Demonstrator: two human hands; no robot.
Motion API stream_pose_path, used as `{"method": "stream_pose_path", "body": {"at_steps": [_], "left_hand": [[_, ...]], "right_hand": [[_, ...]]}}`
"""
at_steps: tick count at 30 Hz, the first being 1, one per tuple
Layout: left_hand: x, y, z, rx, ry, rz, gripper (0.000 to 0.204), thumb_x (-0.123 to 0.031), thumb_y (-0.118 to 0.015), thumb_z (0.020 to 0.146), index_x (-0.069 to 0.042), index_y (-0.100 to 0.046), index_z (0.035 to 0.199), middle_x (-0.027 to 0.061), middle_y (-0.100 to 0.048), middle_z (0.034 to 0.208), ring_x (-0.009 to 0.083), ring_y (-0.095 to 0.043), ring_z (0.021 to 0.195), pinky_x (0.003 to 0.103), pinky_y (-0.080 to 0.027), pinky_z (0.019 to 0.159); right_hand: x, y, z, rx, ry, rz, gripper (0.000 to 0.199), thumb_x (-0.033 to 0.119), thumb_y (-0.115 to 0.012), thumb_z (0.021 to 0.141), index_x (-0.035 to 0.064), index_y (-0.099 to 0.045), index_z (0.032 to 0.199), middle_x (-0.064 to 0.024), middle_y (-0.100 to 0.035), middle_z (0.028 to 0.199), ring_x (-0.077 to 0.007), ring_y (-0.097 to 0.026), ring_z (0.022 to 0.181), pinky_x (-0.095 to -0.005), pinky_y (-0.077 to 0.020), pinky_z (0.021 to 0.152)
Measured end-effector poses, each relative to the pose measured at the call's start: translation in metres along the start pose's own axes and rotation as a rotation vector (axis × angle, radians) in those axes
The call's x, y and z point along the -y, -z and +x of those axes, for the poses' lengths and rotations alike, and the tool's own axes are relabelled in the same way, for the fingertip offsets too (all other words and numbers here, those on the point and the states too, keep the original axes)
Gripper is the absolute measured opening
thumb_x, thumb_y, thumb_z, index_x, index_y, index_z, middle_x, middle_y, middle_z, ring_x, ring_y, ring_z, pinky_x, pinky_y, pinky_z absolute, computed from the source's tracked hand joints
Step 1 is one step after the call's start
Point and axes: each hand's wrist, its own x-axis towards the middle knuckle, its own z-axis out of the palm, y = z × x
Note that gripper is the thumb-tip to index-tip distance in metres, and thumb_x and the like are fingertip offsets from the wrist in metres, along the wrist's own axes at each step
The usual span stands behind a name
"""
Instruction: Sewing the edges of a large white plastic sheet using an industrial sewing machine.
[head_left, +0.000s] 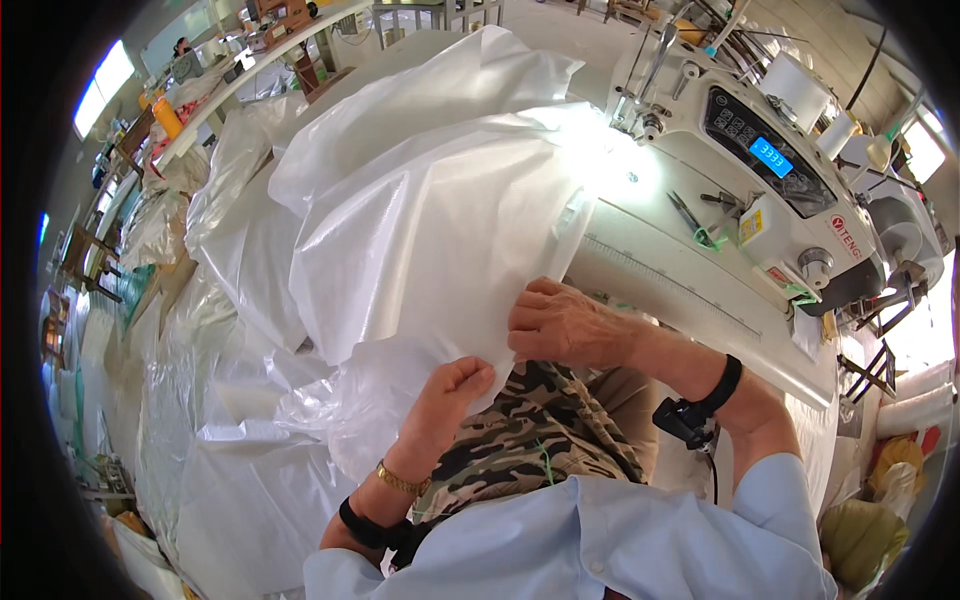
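White woven plastic sheet [420, 220] spills across the bench [680, 290] and down over the lap, bunched up beside the sewing machine [760, 170]. The left hand [450, 395] is curled closed, pinching the sheet's near edge. The right hand [560, 325] lies just beside it, fingers bent over and pressing the same edge. Small scissors [690, 218] rest on the machine bed.
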Motion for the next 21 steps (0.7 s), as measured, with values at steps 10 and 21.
{"method": "stream_pose_path", "body": {"at_steps": [10,21], "left_hand": [[-0.015,-0.03,0.003,-0.393,-0.903,1.054,0.045,-0.007,-0.069,0.085,0.003,-0.054,0.127,0.0099,-0.068,0.086,0.0268,-0.06,0.081,0.038,-0.048,0.071],[-0.036,-0.027,-0.004,-0.241,-0.771,0.726,0.041,0.005,-0.058,0.087,-0.001,-0.058,0.127,0.013,-0.058,0.082,0.0263,-0.056,0.065,0.032,-0.046,0.062]], "right_hand": [[0.013,-0.003,0.0,-0.102,-0.057,-0.081,0.016,0.019,-0.066,0.081,0.0073,-0.055,0.083,-0.0038,-0.052,0.081,-0.0215,-0.052,0.086,-0.0361,-0.0427,0.085],[-0.016,0.02,0.0,-0.176,-0.233,-0.042,0.031,0.033,-0.065,0.089,0.0081,-0.053,0.076,-0.0047,-0.055,0.078,-0.023,-0.057,0.085,-0.037,-0.0451,0.082]]}}
